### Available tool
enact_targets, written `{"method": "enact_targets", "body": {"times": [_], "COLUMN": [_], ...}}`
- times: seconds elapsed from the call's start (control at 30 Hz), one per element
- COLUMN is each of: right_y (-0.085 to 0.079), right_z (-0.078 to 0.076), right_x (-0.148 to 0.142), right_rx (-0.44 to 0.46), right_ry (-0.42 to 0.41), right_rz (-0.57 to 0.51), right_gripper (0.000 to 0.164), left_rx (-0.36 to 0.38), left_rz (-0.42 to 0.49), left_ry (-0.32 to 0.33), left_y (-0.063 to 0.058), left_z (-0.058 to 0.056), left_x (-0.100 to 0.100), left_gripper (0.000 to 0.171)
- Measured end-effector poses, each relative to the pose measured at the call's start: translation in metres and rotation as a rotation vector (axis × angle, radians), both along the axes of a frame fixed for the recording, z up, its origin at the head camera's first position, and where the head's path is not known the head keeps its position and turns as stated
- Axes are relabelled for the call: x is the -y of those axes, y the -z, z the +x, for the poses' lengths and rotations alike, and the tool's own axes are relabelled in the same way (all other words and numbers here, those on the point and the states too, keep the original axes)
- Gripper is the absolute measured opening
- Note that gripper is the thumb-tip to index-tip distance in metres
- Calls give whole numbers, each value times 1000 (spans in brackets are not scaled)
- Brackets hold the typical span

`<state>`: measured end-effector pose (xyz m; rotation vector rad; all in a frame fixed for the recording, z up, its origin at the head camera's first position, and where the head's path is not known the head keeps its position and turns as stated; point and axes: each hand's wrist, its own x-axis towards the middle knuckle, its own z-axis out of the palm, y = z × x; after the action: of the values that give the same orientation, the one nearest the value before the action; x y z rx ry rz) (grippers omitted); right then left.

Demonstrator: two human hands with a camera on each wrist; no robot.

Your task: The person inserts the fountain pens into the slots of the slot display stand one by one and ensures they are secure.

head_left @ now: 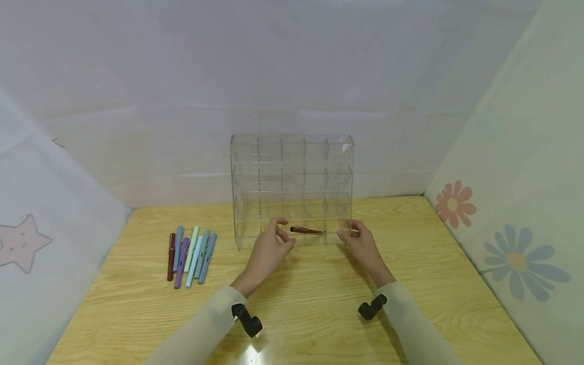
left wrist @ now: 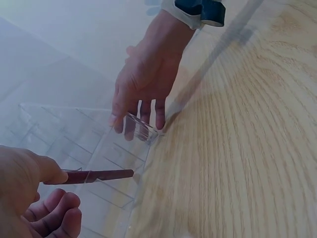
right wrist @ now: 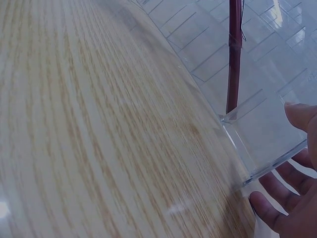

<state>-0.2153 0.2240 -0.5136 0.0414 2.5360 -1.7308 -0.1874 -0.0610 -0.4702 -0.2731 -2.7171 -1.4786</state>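
Observation:
A clear acrylic rack point(head_left: 293, 198) with rows of small compartments stands upright at the back of the table. One dark red pen point(head_left: 306, 230) slants in its lowest row; in the right wrist view the pen point(right wrist: 234, 74) has its lower end by a divider. My left hand point(head_left: 266, 248) is beside the pen's clip end, thumb and fingers spread apart with a gap to it in the head view. With my right hand point(head_left: 362, 246) I hold the rack's lower right edge, thumb point(right wrist: 299, 116) at the front and fingers around the side panel.
Left of the rack, several capped pens point(head_left: 191, 256) in dark red, blue, purple and green lie close together on the wooden table point(head_left: 310, 314). White cloth point(head_left: 292, 66) hangs behind, and a printed cloth wall point(head_left: 515, 167) borders the right side.

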Motion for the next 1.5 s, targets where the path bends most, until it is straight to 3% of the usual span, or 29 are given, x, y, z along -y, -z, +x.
{"method": "enact_targets", "body": {"times": [0.7, 1.0, 1.23, 1.5], "right_y": [2, 3, -1, 1], "right_z": [-2, -1, 1, -1], "right_x": [-1, -1, 1, -1], "right_rx": [-17, -22, -14, -3], "right_ry": [-12, -8, -17, -10], "right_rz": [-26, -26, -22, -23], "right_gripper": [69, 67, 67, 66], "left_rx": [90, 121, 104, 97], "left_rz": [98, 112, 71, -48], "left_ry": [-103, -131, -194, -239], "left_y": [-10, 2, 14, 16], "left_z": [16, 20, 24, 27], "left_x": [47, 69, 104, 155], "left_gripper": [50, 51, 53, 57]}}
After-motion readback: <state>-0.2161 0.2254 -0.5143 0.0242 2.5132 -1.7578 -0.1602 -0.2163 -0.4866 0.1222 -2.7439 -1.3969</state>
